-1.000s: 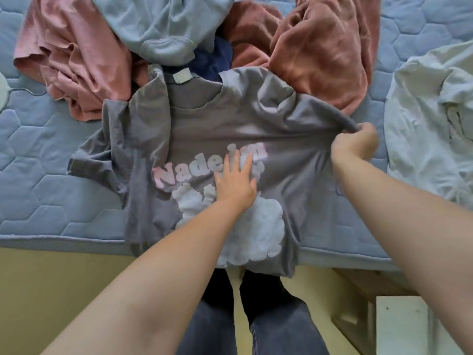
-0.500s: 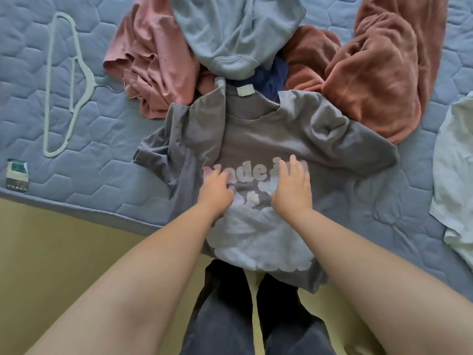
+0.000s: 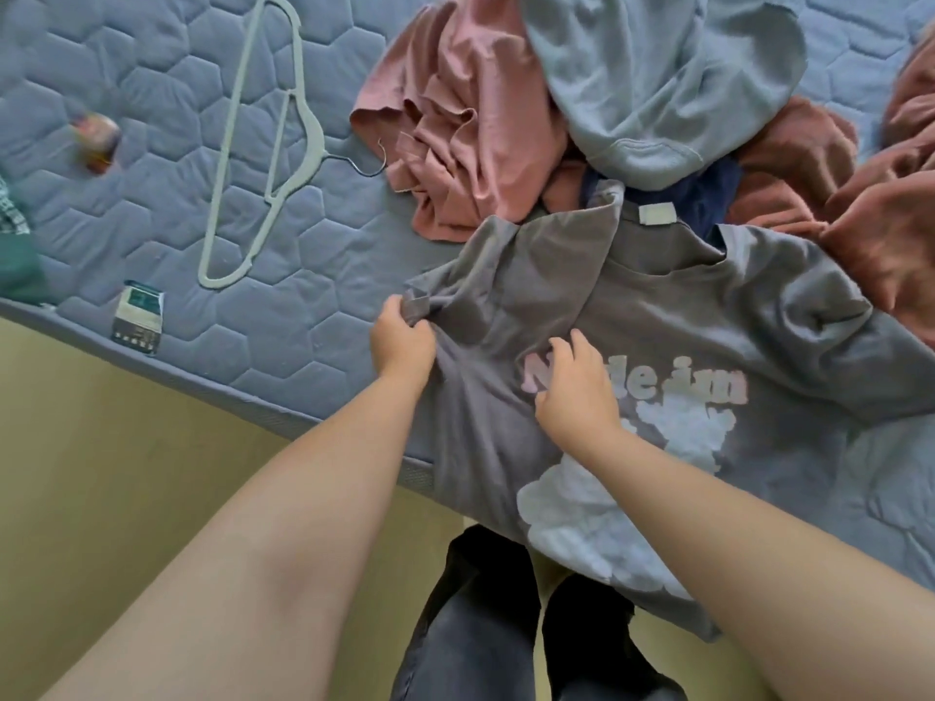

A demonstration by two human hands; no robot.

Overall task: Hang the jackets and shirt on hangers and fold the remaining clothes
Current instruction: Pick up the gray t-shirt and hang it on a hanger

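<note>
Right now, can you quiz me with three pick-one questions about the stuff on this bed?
1. Where is the hanger?
A) on the floor
B) on the mattress
C) hooked on a door

2. What colour is the T-shirt?
A) yellow
B) green
C) grey

3. What is the left hand doing?
A) gripping the T-shirt's sleeve
B) holding the hanger
C) lying flat on the mattress

Answers: 1 B, it lies on the blue quilting; 2 C, its cloth is plainly grey; 3 A, its fingers curl round the sleeve's edge.

A person's bare forearms (image 3: 313, 498), legs in faded dark grey jeans (image 3: 455, 645), and feet in black socks (image 3: 589, 624)
</note>
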